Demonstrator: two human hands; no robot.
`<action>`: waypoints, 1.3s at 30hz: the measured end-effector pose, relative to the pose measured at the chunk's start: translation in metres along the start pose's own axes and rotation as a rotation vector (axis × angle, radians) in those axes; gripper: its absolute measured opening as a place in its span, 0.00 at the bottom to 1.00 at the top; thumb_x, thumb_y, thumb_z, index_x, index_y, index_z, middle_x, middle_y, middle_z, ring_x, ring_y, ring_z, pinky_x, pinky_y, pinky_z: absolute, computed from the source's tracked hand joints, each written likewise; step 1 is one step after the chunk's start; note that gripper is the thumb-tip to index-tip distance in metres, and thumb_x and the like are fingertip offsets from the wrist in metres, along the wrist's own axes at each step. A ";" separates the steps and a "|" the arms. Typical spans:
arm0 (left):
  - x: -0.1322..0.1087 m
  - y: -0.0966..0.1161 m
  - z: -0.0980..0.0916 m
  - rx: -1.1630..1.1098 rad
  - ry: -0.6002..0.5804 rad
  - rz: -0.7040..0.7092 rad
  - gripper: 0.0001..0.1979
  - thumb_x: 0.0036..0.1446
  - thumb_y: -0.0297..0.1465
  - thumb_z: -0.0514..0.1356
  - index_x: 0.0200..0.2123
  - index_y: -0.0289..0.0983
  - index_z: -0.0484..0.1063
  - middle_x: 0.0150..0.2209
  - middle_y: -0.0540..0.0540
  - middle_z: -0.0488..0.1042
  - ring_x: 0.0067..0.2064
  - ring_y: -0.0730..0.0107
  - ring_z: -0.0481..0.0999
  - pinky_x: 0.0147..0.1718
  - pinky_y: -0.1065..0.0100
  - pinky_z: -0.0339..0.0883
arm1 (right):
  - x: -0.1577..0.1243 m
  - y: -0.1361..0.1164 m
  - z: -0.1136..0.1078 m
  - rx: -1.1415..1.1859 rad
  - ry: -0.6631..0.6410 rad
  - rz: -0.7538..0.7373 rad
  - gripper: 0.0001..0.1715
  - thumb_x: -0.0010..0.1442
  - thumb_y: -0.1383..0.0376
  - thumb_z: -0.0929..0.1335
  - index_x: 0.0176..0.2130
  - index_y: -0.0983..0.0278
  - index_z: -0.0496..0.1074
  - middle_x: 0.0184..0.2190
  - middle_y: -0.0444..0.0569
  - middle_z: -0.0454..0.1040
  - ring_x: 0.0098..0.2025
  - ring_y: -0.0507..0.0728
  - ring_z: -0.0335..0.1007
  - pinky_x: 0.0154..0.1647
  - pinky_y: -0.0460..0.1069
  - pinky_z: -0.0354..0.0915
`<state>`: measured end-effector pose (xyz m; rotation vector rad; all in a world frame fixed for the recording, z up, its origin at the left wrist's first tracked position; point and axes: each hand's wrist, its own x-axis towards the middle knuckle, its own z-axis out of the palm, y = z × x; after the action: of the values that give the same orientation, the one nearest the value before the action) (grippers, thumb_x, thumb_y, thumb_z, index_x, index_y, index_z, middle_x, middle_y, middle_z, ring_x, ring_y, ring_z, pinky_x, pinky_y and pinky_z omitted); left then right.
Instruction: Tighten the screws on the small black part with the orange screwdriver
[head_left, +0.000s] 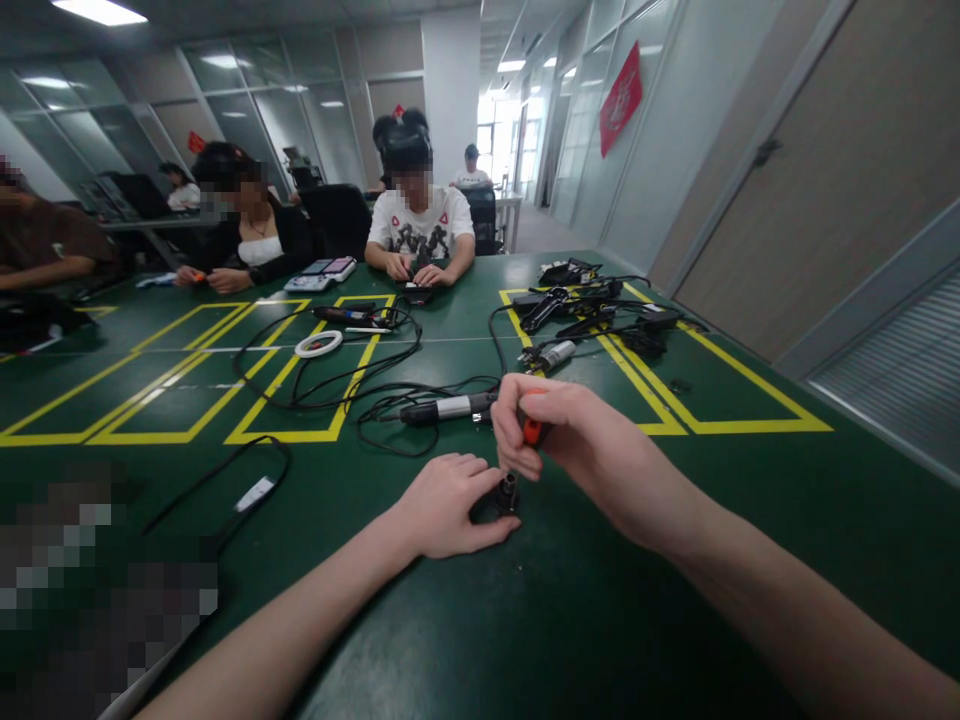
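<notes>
My right hand is closed around the orange handle of a screwdriver, with most of the handle hidden by the fingers. Below it, a small dark part with a metal piece rests on the green table, right under the screwdriver's lower end. My left hand lies low on the table and pinches this part between thumb and fingers. Whether the screwdriver's tip touches the part, I cannot tell. Just beyond my hands lies a black and silver electric screwdriver with its cable.
Loose black cables and a white ring lie ahead. Dark tools and cords are heaped at the back right, inside yellow tape. Several people sit across the table; one person works straight ahead. A pixelated area covers the lower left.
</notes>
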<state>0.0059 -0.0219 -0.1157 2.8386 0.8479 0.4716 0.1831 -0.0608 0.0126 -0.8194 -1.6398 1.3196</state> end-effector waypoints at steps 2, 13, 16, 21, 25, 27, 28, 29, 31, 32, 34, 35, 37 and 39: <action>0.000 0.000 0.001 -0.008 0.000 -0.005 0.16 0.63 0.46 0.62 0.39 0.38 0.73 0.35 0.44 0.79 0.39 0.60 0.80 0.41 0.62 0.71 | 0.001 0.004 0.002 0.125 0.007 0.014 0.11 0.63 0.58 0.61 0.30 0.59 0.61 0.23 0.39 0.58 0.24 0.53 0.51 0.28 0.50 0.55; -0.001 0.000 0.002 0.020 0.016 -0.008 0.16 0.62 0.46 0.63 0.40 0.38 0.73 0.36 0.45 0.79 0.38 0.60 0.80 0.38 0.63 0.69 | 0.004 0.001 0.004 0.343 0.041 0.015 0.12 0.57 0.61 0.64 0.24 0.62 0.67 0.26 0.45 0.62 0.29 0.55 0.57 0.32 0.51 0.57; -0.001 0.000 0.002 0.003 0.004 -0.011 0.16 0.62 0.45 0.63 0.41 0.38 0.73 0.36 0.45 0.79 0.39 0.60 0.79 0.37 0.63 0.69 | 0.005 0.004 0.005 0.345 0.104 0.005 0.14 0.58 0.60 0.63 0.27 0.63 0.71 0.24 0.45 0.62 0.28 0.56 0.55 0.31 0.51 0.57; -0.001 0.001 0.002 0.013 0.000 -0.013 0.15 0.62 0.45 0.64 0.40 0.39 0.73 0.35 0.46 0.79 0.37 0.61 0.78 0.36 0.63 0.67 | 0.007 0.011 0.009 0.454 0.223 -0.016 0.07 0.57 0.59 0.63 0.31 0.59 0.65 0.18 0.39 0.57 0.22 0.54 0.48 0.25 0.49 0.51; -0.001 0.000 0.002 0.016 0.012 -0.013 0.15 0.62 0.45 0.63 0.40 0.39 0.73 0.35 0.46 0.79 0.37 0.61 0.78 0.36 0.64 0.67 | 0.008 0.011 0.009 0.431 0.196 -0.028 0.12 0.57 0.58 0.63 0.25 0.60 0.65 0.20 0.42 0.60 0.23 0.53 0.52 0.26 0.49 0.53; -0.002 0.000 0.002 0.011 0.012 -0.010 0.15 0.62 0.45 0.63 0.39 0.39 0.73 0.35 0.45 0.79 0.37 0.61 0.79 0.37 0.63 0.68 | 0.008 0.011 0.008 0.414 0.171 -0.031 0.16 0.58 0.57 0.62 0.23 0.61 0.65 0.22 0.43 0.60 0.23 0.53 0.53 0.26 0.50 0.54; -0.002 -0.001 0.003 0.004 0.010 -0.009 0.15 0.62 0.45 0.63 0.39 0.39 0.72 0.35 0.45 0.79 0.38 0.60 0.79 0.37 0.63 0.68 | 0.008 0.011 0.008 0.410 0.160 -0.030 0.17 0.59 0.57 0.62 0.22 0.61 0.65 0.22 0.43 0.60 0.23 0.53 0.52 0.26 0.50 0.53; -0.002 -0.001 0.003 -0.003 0.009 -0.010 0.15 0.62 0.45 0.63 0.38 0.39 0.72 0.35 0.45 0.79 0.38 0.60 0.79 0.38 0.63 0.69 | 0.008 0.011 0.008 0.412 0.151 -0.030 0.18 0.60 0.56 0.61 0.23 0.61 0.66 0.21 0.42 0.58 0.23 0.53 0.51 0.26 0.50 0.52; -0.002 -0.001 0.003 -0.016 0.008 -0.015 0.15 0.62 0.44 0.63 0.38 0.38 0.72 0.36 0.45 0.80 0.39 0.59 0.80 0.39 0.63 0.70 | 0.007 0.014 0.009 0.445 0.136 -0.031 0.17 0.62 0.56 0.61 0.26 0.61 0.66 0.18 0.40 0.56 0.21 0.53 0.48 0.24 0.49 0.50; -0.003 -0.001 0.003 -0.020 0.009 -0.017 0.14 0.62 0.44 0.63 0.38 0.38 0.72 0.37 0.44 0.80 0.40 0.59 0.80 0.39 0.62 0.70 | 0.007 0.015 0.009 0.475 0.124 -0.035 0.15 0.62 0.56 0.61 0.28 0.60 0.66 0.17 0.39 0.56 0.21 0.52 0.46 0.24 0.49 0.48; -0.002 0.000 0.002 -0.021 0.016 -0.020 0.14 0.62 0.44 0.64 0.38 0.38 0.73 0.37 0.44 0.81 0.40 0.58 0.81 0.39 0.62 0.71 | 0.007 0.018 0.010 0.542 0.085 -0.055 0.11 0.62 0.57 0.62 0.31 0.60 0.64 0.16 0.37 0.55 0.19 0.51 0.43 0.23 0.48 0.46; -0.002 0.000 0.002 -0.019 0.018 -0.021 0.14 0.61 0.44 0.64 0.37 0.38 0.73 0.37 0.44 0.80 0.40 0.58 0.81 0.39 0.63 0.71 | 0.006 0.020 0.010 0.566 0.057 -0.068 0.10 0.62 0.57 0.62 0.31 0.59 0.64 0.16 0.36 0.56 0.19 0.51 0.42 0.23 0.48 0.45; -0.002 0.001 0.000 -0.018 0.022 -0.022 0.13 0.61 0.43 0.65 0.36 0.39 0.73 0.34 0.46 0.79 0.37 0.60 0.80 0.37 0.64 0.70 | 0.007 0.022 0.010 0.575 0.003 -0.081 0.11 0.63 0.57 0.63 0.32 0.60 0.64 0.17 0.37 0.59 0.19 0.50 0.45 0.23 0.47 0.45; -0.002 0.001 -0.001 -0.024 0.024 -0.025 0.13 0.60 0.43 0.65 0.35 0.39 0.73 0.32 0.47 0.78 0.35 0.61 0.79 0.35 0.65 0.69 | 0.007 0.022 0.010 0.554 -0.035 -0.080 0.14 0.64 0.56 0.64 0.31 0.61 0.66 0.19 0.39 0.63 0.20 0.50 0.49 0.23 0.47 0.46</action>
<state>0.0049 -0.0240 -0.1153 2.8028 0.8753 0.5098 0.1706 -0.0533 -0.0085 -0.3931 -1.2207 1.6273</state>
